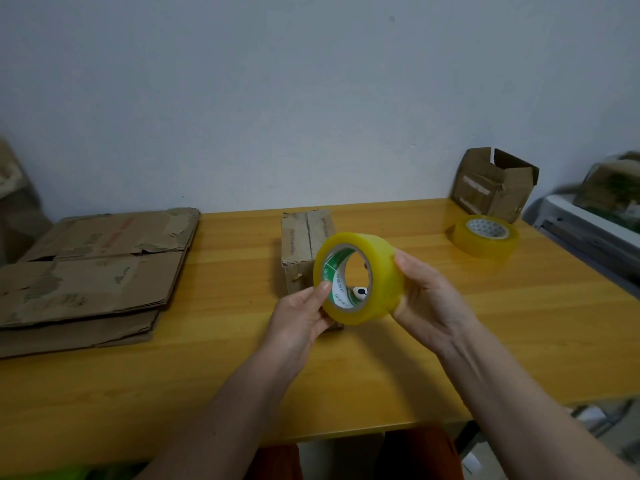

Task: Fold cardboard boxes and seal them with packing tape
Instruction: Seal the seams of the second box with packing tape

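Fingers (323,289) of the left hand (301,317) curl round the near rim of a roll of yellowish packing tape (360,277), the thumb pressed on its side face by the green-and-white core. On the opposite side of the roll, the right hand (427,296) grips the outer band, thumb on top and the other fingers wrapped beneath, so both hands hold the roll up above the table (398,382), its open core turned toward the camera.

Just behind the roll, partly hidden by it, stands a small folded cardboard box (303,244) with its top flaps closed and a seam running along the top. Well to the left of the roll lies a stack of flattened cardboard boxes (93,271), worn and torn at the edges. To the right of the roll and farther back, a second tape roll (485,239) lies flat on the table. Behind that one, at the table's far right corner against the pale wall (277,98), sits an open cardboard box (495,183) with its flaps up.
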A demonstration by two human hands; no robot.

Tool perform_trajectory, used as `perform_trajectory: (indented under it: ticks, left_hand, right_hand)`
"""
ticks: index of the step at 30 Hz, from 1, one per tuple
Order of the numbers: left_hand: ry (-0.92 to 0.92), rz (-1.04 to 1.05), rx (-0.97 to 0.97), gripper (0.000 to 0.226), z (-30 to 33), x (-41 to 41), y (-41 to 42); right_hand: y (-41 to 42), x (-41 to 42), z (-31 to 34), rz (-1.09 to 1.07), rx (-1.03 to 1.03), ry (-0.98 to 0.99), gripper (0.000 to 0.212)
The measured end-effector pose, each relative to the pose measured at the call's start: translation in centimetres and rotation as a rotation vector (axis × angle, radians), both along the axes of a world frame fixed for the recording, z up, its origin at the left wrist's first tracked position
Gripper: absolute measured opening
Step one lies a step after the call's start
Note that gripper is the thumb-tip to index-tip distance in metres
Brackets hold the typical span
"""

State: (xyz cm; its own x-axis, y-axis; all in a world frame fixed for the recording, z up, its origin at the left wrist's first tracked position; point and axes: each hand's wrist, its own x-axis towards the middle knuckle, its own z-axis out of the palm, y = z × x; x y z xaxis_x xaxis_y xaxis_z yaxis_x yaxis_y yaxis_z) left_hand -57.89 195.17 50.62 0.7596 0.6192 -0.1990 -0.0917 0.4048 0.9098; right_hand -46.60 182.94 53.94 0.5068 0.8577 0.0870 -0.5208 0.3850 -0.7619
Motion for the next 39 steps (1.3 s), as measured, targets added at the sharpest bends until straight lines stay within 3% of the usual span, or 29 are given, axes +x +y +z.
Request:
perform_trajectory:
  ticks: [5, 9, 12, 20, 25, 30, 33, 39]
  left_hand:
    - [0.046, 0.204, 0.080, 0.025, -0.3, 0.6, -1.3]
    - [0.155, 0.269, 0.505, 0.030, -0.9, 0.9, -2.5]
    - [0.112, 0.363, 0.606, 0.025, -0.6, 1.4, -2.9]
    - [0.054, 0.315, 0.720, 0.012, -1.6, 1.5, -2.3]
    - [-0.001, 0.306, 0.971, 0.008, -1.9, 1.5, -1.2]
    - [0.042, 0.262, 1.192, 0.011, -1.6, 1.3, -0.6]
    - [0.011, 0.245, 1.339, 0.009, -1.5, 1.3, -0.6]
    - [-0.026, 0.269, 1.355, 0.006, -1.9, 1.2, -1.1]
  right_hand:
    - [0.6, 0.1, -0.3, -0.214, 0.055, 0.403, 0.035]
    - [1.1, 0.2, -0.5, -0.461, -0.030, 0.647, 0.027]
    - [1.6, 0.5, -1.8, -0.667, -0.207, 0.733, 0.024]
    - [1.4, 1.8, -3.0, -0.694, -0.253, 0.786, 0.022]
    - [1.9, 2.7, -4.3, -0.670, -0.250, 0.792, 0.041]
    - [2.0, 2.1, -3.9, -0.612, -0.336, 0.749, 0.034]
    - [1.9, 2.2, -3.8, -0.592, -0.280, 0.753, 0.036]
    - [1.8, 2.4, -3.7, -0.545, -0.204, 0.800, 0.017]
